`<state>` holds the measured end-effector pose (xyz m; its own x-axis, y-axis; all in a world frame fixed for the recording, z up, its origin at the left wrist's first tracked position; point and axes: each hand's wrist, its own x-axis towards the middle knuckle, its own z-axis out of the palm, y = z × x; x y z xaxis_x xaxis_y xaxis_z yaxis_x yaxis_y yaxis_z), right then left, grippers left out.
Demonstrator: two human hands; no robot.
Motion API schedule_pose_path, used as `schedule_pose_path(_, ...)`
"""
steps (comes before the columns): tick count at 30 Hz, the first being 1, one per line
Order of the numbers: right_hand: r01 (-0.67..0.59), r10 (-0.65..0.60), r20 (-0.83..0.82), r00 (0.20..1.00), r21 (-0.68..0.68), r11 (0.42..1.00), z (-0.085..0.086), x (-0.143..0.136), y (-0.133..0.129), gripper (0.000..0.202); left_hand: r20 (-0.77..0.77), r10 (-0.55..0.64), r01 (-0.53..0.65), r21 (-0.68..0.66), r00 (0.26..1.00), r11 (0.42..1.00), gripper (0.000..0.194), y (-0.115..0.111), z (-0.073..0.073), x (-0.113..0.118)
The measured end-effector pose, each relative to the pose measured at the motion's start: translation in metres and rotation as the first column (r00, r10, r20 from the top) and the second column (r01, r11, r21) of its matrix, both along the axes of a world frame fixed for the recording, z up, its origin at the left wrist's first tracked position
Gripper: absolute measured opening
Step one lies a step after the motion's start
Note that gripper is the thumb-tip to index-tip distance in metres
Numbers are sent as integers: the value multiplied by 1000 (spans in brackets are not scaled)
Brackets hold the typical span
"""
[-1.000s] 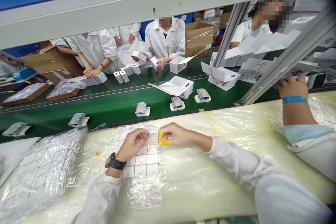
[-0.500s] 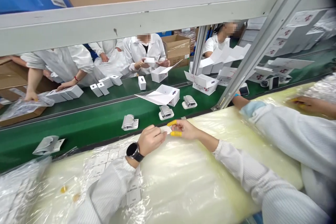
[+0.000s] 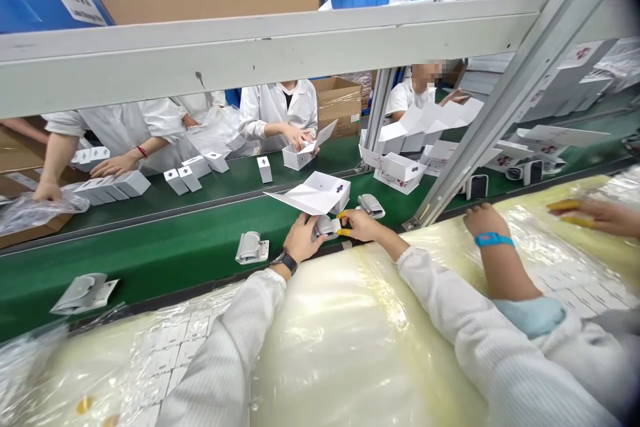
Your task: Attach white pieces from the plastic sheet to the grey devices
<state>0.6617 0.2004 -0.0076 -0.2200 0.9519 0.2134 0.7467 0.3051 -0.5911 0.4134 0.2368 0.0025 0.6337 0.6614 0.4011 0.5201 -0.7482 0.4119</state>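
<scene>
On the green conveyor belt (image 3: 195, 240), a grey folded-cuff device (image 3: 324, 227), looking like a wrist blood pressure monitor, lies between my hands. My left hand (image 3: 301, 240), with a black watch at its wrist, curls its fingers around the device's left side. My right hand (image 3: 364, 224) wears yellow finger covers on thumb and forefinger. Those two tips pinch a small white piece (image 3: 335, 225) at the device's right side; fingers partly hide it. Similar cuffed devices lie nearby: one on the left (image 3: 252, 248), one just behind my right hand (image 3: 371, 205).
An open white box (image 3: 320, 192) stands right behind my hands. A metal post (image 3: 470, 120) rises at the right, under a shelf beam (image 3: 250, 47). Plastic-wrapped foam (image 3: 350, 333) covers the near bench. A co-worker's arm with a blue wristband (image 3: 495, 240) is close on my right.
Both hands have moved forward from above the wrapped foam to the grey device on the belt. The small white piece, earlier between both hands, is now at the device. A co-worker's arm on the right has shifted.
</scene>
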Motion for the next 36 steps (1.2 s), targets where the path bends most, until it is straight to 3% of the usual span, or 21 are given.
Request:
schedule_pose_path(7,-107,105,-39,994,-59,992,-14,7,21,34,44,-94,98,-88,995,991,51,23,-15,7)
schedule_pose_path(10,-93,82,-127,989,-88,992,-23,14,21,43,52,-94,99,-115,994,988,51,27,-15,7)
schedule_pose_path(13,-48,19,-219,975,-127,991,-32,19,22,39,47,-98,103,-127,994,986,52,30,-16,12)
schedule_pose_path(16,67,-85,-165,983,-107,992,-34,22,26,32,47,-106,111,-142,993,984,53,28,-15,25)
schedule_pose_path(19,180,-187,-67,980,-99,979,-26,24,20,43,23,-140,141,-151,990,978,58,17,0,32)
schedule_pose_path(21,322,-325,-71,943,-56,945,-18,22,4,40,22,-180,181,-165,983,969,62,6,19,18)
schedule_pose_path(23,524,-515,-118,849,66,849,-9,10,-21,25,59,-191,199,-216,980,956,56,-8,43,-19)
schedule_pose_path(25,614,-591,-164,790,188,767,1,-15,-52,24,90,-166,186,-322,982,928,40,-24,66,-76)
schedule_pose_path(26,566,-540,-169,825,224,794,6,-34,-68,26,78,-152,171,-391,985,904,33,-34,75,-108)
schedule_pose_path(27,445,-417,-161,895,226,867,11,-56,-84,25,61,-134,147,-473,989,869,29,-45,82,-140)
schedule_pose_path(29,28,-5,-142,990,162,986,21,-110,-112,16,41,-57,70,-607,998,792,27,-69,86,-198)
schedule_pose_path(30,-181,197,-141,970,117,976,25,-139,-122,13,32,-18,35,-660,999,751,26,-82,85,-222)
schedule_pose_path(32,-467,469,-127,874,47,883,31,-196,-135,12,-9,28,-26,-743,1000,669,24,-105,77,-254)
schedule_pose_path(34,-600,598,-95,796,-1,800,34,-241,-138,10,-66,33,-72,-789,997,610,23,-125,66,-270)
schedule_pose_path(36,-661,659,-59,750,-33,750,34,-272,-137,10,-115,19,-104,-803,993,587,22,-142,59,-275)
